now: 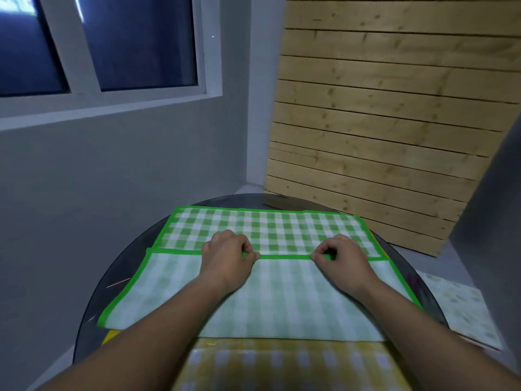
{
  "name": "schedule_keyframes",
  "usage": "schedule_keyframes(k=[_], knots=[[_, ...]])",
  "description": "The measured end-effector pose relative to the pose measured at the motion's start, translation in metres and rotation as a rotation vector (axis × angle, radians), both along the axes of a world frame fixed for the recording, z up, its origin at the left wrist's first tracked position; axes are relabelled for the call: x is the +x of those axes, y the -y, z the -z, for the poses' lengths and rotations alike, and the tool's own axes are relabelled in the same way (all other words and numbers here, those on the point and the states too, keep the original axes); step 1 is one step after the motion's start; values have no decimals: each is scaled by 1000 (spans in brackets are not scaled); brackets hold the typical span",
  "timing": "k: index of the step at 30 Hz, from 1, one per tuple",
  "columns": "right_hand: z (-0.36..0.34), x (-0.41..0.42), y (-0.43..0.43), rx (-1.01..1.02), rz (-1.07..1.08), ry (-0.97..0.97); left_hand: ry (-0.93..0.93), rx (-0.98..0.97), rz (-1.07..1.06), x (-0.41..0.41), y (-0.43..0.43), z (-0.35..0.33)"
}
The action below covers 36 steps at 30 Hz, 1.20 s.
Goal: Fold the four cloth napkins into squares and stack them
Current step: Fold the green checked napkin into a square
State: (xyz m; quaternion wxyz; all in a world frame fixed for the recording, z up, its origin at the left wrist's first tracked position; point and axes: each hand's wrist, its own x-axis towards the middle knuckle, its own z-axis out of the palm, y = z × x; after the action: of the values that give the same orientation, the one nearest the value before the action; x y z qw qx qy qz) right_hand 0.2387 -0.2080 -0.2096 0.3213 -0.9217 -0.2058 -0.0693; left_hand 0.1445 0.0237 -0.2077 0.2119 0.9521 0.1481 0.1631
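Yellow napkin point(282, 365) nearest, patterned cloth point(462, 306) off right, green napkin point(282, 300) half-folded on table point(118, 277), left hand point(228, 258) and right hand point(342, 259) pinching its folded-over hem

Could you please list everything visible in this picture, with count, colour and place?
green napkin: one, green and white check with a green border, spread across the table, its near half folded over toward the far edge
yellow napkin: one, yellow and white check, at the table's near edge
pale patterned cloth: one, pale yellow with blue spots, right of the table
table: one, round, dark
window: one, white frame, upper left
wooden panel: one, light wood, upper right
left hand: one, pinching the folded border
right hand: one, pinching the same border
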Motion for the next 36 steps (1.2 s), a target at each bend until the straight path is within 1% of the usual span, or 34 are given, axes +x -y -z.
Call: schedule_keyframes(k=[7, 10, 13, 16, 19, 25, 28, 31, 32, 35, 36], knots=[[1, 2, -1, 11, -11, -7, 37, -38, 0, -2, 1, 2], [2, 1, -2, 16, -8, -8, 9, 75, 29, -7, 5, -2], [1, 0, -3, 8, -5, -7, -47, 181, 141, -17, 17, -9], [1, -1, -3, 7, -6, -13, -99, 219, 279, -34, 34, -16], [1, -1, -3, 5, -8, -6, -210, 235, 346, -52, 46, -17], [0, -2, -2, -12, -13, 8, -373, 221, 311, -83, 52, -10], [1, -5, -3, -15, -4, 31, -373, 245, 292, -89, 53, -3], [-3, -10, -2, -11, -5, 40, -341, 220, 276, -90, 52, 5], [-7, -13, -1, -52, -8, 40, -335, 213, 273, -90, 52, 7], [-24, -31, -10, -291, -38, 87, -325, 200, 266, -88, 51, 8], [-28, -42, -16, -308, -68, 84, -324, 202, 267, -88, 51, 8]])
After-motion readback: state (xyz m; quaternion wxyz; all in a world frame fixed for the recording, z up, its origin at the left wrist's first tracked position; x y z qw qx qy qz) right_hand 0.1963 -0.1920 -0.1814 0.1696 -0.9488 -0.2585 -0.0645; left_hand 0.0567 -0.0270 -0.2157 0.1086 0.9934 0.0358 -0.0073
